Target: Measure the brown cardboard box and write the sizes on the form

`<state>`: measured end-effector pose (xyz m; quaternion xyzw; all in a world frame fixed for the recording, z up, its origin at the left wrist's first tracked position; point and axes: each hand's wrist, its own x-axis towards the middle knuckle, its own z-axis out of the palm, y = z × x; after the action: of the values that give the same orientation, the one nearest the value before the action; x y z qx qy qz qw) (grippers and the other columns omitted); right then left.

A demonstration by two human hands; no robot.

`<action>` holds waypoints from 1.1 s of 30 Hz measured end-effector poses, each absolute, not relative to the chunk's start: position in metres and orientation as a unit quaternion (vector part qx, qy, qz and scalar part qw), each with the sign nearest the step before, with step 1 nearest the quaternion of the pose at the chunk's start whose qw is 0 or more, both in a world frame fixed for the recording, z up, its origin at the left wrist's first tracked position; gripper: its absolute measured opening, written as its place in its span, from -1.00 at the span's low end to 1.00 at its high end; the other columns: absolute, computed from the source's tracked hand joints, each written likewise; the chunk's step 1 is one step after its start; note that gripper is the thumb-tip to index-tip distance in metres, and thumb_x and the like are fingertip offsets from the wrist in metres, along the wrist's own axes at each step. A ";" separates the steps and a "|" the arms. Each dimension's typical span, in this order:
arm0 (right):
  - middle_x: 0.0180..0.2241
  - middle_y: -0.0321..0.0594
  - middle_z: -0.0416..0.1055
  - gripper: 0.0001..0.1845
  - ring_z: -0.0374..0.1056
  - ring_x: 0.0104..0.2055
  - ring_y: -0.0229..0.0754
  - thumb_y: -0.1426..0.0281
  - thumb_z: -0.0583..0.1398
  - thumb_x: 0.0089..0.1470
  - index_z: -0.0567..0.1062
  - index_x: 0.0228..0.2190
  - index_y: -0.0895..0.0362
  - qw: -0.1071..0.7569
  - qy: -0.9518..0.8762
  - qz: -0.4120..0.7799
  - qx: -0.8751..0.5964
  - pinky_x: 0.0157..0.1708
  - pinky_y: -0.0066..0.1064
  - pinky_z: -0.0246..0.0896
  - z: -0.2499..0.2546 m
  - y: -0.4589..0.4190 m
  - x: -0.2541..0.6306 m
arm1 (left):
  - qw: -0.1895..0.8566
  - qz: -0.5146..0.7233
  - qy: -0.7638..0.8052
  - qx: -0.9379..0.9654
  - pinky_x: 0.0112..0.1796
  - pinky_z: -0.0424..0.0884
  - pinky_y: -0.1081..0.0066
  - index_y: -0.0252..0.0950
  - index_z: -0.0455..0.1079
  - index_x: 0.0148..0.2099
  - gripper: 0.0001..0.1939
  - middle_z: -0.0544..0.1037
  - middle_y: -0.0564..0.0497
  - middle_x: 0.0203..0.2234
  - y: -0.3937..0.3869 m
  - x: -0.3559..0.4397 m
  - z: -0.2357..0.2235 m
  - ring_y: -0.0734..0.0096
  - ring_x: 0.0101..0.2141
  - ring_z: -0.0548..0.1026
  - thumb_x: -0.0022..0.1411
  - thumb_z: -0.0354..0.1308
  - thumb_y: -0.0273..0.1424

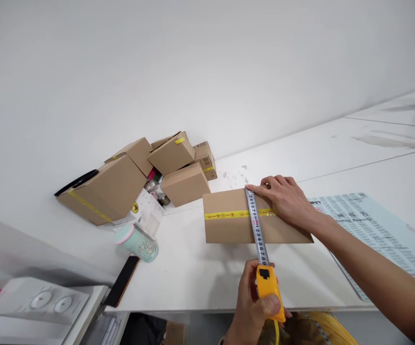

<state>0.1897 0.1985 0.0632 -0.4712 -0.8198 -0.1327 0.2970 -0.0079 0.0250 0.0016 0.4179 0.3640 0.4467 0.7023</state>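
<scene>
A flat cardboard box (229,230) with a strip of yellow tape lies on the white table (193,273). A steel measuring tape (257,225) runs across its top from the far edge to the near edge. My left hand (252,306) is closed round the yellow tape measure case (269,287) at the table's near edge. My right hand (286,199) rests on the box's far right part, its fingers pressing the end of the tape onto the far edge.
A heap of cardboard boxes (139,177) stands against the wall at the back left. A mint-green cup (137,242) lies on its side and a black phone (121,280) rests near the table's left edge. A printed sheet (373,230) lies at the right.
</scene>
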 end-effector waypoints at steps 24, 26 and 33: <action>-0.12 -0.02 0.49 -0.48 0.31 -0.12 0.07 0.28 -0.06 0.37 0.34 0.27 -0.03 0.343 -0.786 -0.137 -0.495 -0.11 -0.10 0.15 0.058 0.188 0.188 | 0.687 0.472 0.339 0.436 -0.42 0.47 0.42 -0.17 0.36 0.06 -0.16 0.45 -0.07 -0.09 0.019 -0.018 -0.018 0.49 -0.46 0.47 -0.24 0.53 0.01; -0.10 0.00 0.50 -0.48 0.32 -0.08 0.09 0.17 0.01 0.36 0.37 0.25 0.02 0.358 -0.784 -0.159 -0.481 -0.07 -0.09 0.15 0.053 0.172 0.188 | 0.684 0.495 0.315 0.433 -0.43 0.46 0.41 -0.15 0.36 0.06 -0.12 0.45 -0.10 -0.03 0.010 -0.027 -0.016 0.45 -0.46 0.50 -0.30 0.53 0.06; -0.04 -0.11 0.54 -0.52 0.39 -0.01 0.03 0.31 0.20 0.29 0.37 0.22 -0.10 0.385 -0.796 -0.200 -0.422 -0.02 -0.13 0.16 -0.012 0.105 0.195 | 0.638 0.451 0.387 0.490 -0.20 0.49 0.29 -0.16 0.32 0.16 -0.15 0.45 -0.08 -0.05 -0.005 -0.049 -0.010 0.33 -0.31 0.48 -0.17 0.49 -0.06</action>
<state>0.1948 0.1050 -0.0122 -0.4225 -0.7958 -0.1999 0.3850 -0.0488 -0.0052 -0.0098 0.4897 0.3871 0.4509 0.6380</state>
